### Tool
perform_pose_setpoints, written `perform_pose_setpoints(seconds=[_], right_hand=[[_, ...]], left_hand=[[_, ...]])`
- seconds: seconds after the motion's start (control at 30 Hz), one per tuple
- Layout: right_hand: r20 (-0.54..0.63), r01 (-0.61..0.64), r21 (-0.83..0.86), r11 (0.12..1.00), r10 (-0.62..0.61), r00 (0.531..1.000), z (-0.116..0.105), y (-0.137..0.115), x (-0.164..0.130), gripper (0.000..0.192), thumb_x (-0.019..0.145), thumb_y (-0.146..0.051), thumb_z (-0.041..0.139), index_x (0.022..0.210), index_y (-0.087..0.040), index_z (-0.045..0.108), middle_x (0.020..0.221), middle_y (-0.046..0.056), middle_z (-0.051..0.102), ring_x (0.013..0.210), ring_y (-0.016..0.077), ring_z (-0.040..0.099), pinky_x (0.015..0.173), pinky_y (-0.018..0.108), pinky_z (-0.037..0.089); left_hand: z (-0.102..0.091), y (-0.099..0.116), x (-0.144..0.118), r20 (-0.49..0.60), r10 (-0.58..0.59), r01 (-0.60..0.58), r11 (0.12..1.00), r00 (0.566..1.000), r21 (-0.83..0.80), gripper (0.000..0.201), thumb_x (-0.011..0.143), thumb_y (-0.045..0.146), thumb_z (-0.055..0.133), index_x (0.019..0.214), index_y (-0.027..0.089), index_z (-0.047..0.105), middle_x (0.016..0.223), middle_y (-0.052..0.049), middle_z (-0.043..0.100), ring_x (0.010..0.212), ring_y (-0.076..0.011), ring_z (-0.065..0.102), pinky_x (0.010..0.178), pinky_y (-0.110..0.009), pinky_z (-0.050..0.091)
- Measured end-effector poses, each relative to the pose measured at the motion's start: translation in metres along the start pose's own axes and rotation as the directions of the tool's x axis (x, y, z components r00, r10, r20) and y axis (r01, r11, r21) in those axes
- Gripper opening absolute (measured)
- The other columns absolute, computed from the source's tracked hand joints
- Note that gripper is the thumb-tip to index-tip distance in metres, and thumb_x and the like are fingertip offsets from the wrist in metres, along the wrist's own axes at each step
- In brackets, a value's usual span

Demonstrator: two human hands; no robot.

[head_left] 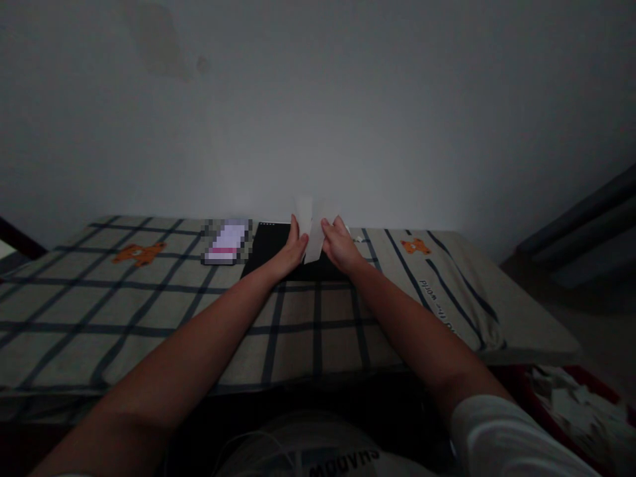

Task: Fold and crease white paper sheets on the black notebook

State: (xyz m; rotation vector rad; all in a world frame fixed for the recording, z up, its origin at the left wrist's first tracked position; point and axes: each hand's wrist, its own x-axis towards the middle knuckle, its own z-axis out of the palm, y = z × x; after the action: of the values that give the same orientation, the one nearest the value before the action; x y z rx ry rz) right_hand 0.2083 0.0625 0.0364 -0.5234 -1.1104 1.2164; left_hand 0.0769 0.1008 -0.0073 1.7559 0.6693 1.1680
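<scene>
Setting: a table is covered by a checked cloth (149,311) printed with small orange bears; a pale wall is seen close behind it, and the light is dim.
Paper: a white sheet of paper (312,235) is held upright between both hands, above the far middle of the table and over a black pad (271,248).
Left hand: the left hand (293,250) is closed on the sheet's left edge, thumb pressed toward the fingers in a pinch.
Right hand: the right hand (339,245) is pinched on the right part of the same sheet, fingers curled over its top.
Sheet's shape: two pale flaps are seen rising above the fingers with a gap between them; whether this is a tear or a fold cannot be told in this light.
Step in hand: it is judged that the sheet is being torn or pulled apart from its top edge, the work being at an early to middle stage.
Next move: the pinches would need to be kept tight and close to the split, with the hands drawn in opposite directions.
Nearby: a blurred lilac packet (226,243) lies left of the pad; paper scraps (571,404) are seen in a red bin at lower right.
</scene>
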Motion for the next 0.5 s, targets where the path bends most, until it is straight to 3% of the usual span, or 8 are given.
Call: perform_pose_setpoints(seconds=[0.17, 0.27, 0.37, 0.5], right_hand=[[-0.030, -0.021, 0.043, 0.999, 0.022, 0.999, 0.002, -0.004, 0.000, 0.038, 0.077, -0.043, 0.065, 0.106, -0.027, 0.048, 0.125, 0.003, 0.060, 0.124, 0.0197, 0.051, 0.095, 0.042, 0.051], [0.045, -0.069, 0.058, 0.996, 0.067, 0.997, -0.003, -0.005, 0.000, 0.042, 0.074, -0.047, 0.068, 0.106, -0.026, 0.051, 0.122, 0.005, 0.063, 0.120, 0.0210, 0.054, 0.094, 0.042, 0.052], [0.112, -0.148, 0.009, 0.989, 0.146, 0.983, -0.008, -0.004, 0.000, 0.049, 0.067, -0.045, 0.074, 0.107, -0.024, 0.054, 0.114, 0.006, 0.067, 0.114, 0.0228, 0.058, 0.093, 0.041, 0.052], [0.145, -0.204, -0.046, 0.978, 0.209, 0.967, -0.014, -0.001, 0.002, 0.045, 0.062, -0.035, 0.079, 0.099, -0.019, 0.060, 0.101, 0.006, 0.071, 0.105, 0.0237, 0.063, 0.094, 0.039, 0.051]], left_hand=[[-0.002, 0.003, -0.002, 0.009, 0.021, -0.021, 0.999, 1.000, 0.042, 0.109, 0.080, 0.070, 0.048, 0.147, 0.019, -0.020, 0.158, -0.014, -0.009, 0.146, -0.0240, -0.004, 0.117, -0.044, 0.004], [-0.001, 0.013, -0.003, 0.003, 0.048, -0.047, 0.997, 0.999, -0.057, 0.114, 0.076, 0.068, 0.055, 0.148, 0.017, -0.017, 0.156, -0.020, 0.012, 0.144, -0.0280, 0.016, 0.115, -0.047, 0.016], [0.001, 0.020, -0.002, -0.030, 0.049, -0.052, 0.993, 0.998, -0.107, 0.107, 0.074, 0.066, 0.059, 0.150, 0.020, -0.001, 0.146, -0.019, 0.037, 0.135, -0.0300, 0.036, 0.112, -0.049, 0.026], [-0.002, 0.021, 0.000, -0.094, 0.060, -0.067, 0.995, 0.994, -0.070, 0.095, 0.075, 0.063, 0.060, 0.147, 0.021, 0.015, 0.141, -0.016, 0.045, 0.131, -0.0300, 0.041, 0.112, -0.049, 0.026]])
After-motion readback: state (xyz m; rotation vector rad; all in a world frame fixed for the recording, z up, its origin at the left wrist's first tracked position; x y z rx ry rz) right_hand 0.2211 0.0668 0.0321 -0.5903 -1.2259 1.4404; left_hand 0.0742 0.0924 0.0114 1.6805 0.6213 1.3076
